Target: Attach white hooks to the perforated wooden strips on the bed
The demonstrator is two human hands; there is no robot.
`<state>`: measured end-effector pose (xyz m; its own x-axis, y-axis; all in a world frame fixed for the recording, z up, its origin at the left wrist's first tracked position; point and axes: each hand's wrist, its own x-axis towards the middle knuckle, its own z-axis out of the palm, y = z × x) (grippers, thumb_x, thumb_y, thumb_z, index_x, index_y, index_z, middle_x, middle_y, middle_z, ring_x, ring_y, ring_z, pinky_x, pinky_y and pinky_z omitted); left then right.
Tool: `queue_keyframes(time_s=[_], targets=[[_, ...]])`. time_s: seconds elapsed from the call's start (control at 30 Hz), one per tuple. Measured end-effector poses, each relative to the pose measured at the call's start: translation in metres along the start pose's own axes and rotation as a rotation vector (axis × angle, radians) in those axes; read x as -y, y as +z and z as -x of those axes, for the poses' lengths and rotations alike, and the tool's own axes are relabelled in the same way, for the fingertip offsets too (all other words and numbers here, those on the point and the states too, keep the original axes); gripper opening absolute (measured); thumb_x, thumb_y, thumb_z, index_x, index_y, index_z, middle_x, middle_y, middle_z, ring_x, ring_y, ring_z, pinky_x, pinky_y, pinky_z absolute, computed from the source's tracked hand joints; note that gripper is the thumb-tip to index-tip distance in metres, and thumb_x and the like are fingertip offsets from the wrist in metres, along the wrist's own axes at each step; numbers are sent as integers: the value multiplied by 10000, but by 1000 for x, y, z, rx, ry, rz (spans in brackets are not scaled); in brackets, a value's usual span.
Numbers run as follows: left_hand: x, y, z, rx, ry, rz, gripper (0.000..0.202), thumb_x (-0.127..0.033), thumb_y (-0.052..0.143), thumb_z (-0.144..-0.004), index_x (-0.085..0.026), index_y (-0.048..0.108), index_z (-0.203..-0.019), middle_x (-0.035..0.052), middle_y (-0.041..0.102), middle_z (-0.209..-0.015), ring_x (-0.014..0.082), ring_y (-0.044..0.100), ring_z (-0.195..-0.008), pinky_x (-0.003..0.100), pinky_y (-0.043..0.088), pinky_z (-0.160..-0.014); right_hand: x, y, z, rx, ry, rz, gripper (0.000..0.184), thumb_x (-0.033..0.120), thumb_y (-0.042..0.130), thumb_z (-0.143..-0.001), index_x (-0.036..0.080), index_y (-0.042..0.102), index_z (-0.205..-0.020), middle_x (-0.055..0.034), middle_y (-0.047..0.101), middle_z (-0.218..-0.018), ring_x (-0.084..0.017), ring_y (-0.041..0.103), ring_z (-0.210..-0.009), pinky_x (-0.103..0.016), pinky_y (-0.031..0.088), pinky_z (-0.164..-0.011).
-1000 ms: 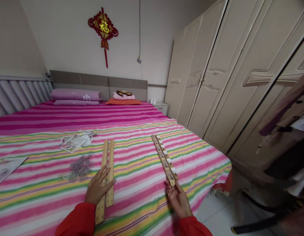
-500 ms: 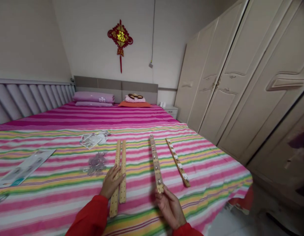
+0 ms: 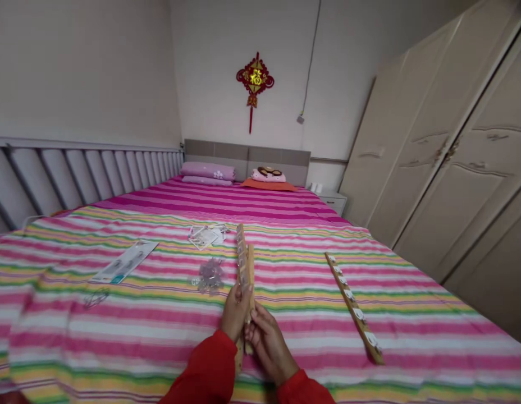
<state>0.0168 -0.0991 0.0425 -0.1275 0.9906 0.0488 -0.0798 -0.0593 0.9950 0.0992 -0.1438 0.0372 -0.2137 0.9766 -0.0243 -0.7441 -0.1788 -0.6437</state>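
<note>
My left hand (image 3: 235, 312) and my right hand (image 3: 269, 345) meet low in the middle of the view, both on upright, overlapping wooden strips (image 3: 245, 269). The hands hide the strips' lower parts, and I cannot tell exactly how many strips there are. A third wooden strip with white hooks (image 3: 353, 310) lies apart on the bed to the right. Beyond my hands is a small heap of clear crystal beads (image 3: 210, 275), with a clear packet (image 3: 206, 236) behind it. A printed card (image 3: 124, 261) lies to the left.
A pink striped bedsheet (image 3: 412, 336) spans the view. A small coil of wire (image 3: 96, 298) lies on it at left. Cream wardrobe doors (image 3: 437, 151) stand at right, a slatted grey panel (image 3: 75, 179) runs along the left, and pillows (image 3: 208, 171) lie at the headboard.
My right hand has brought its strip left to the strips under my left hand. My left hand has lifted those strips. The view has turned left, shifting the room right.
</note>
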Motion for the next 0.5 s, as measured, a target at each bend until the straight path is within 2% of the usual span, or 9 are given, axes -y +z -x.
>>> queue_keyframes(time_s=[0.1,0.23,0.4,0.5], targets=[[0,-11,-15,-10,74,-83,487,-618,490,-782,-161,608,-903,11,604,-690,147,576,-634,263,477,-592,-4,3,-4,-19,1,27,237,221,767,-687,138,668,-885,15,616,-650,-63,514,-486,-171,413,-480],[4,-23,-33,-89,174,-173,479,-597,441,-815,-171,633,-918,66,670,-833,205,629,-828,320,505,-732,-7,2,-4,-39,18,46,283,249,772,-683,135,658,-916,-11,639,-662,-74,526,-504,-171,405,-477],[13,-35,-55,-161,100,-194,488,-580,463,-812,-162,629,-1000,90,684,-880,208,644,-778,332,520,-664,-11,1,1,-36,44,86,366,264,783,-675,138,649,-992,-3,627,-630,-74,518,-489,-159,371,-450],[11,-39,-65,-187,98,-164,525,-571,470,-814,-149,598,-1099,112,674,-988,205,643,-853,312,517,-681,-11,1,3,-19,48,107,395,267,768,-695,132,642,-1044,-8,632,-632,-63,488,-460,-158,348,-435]])
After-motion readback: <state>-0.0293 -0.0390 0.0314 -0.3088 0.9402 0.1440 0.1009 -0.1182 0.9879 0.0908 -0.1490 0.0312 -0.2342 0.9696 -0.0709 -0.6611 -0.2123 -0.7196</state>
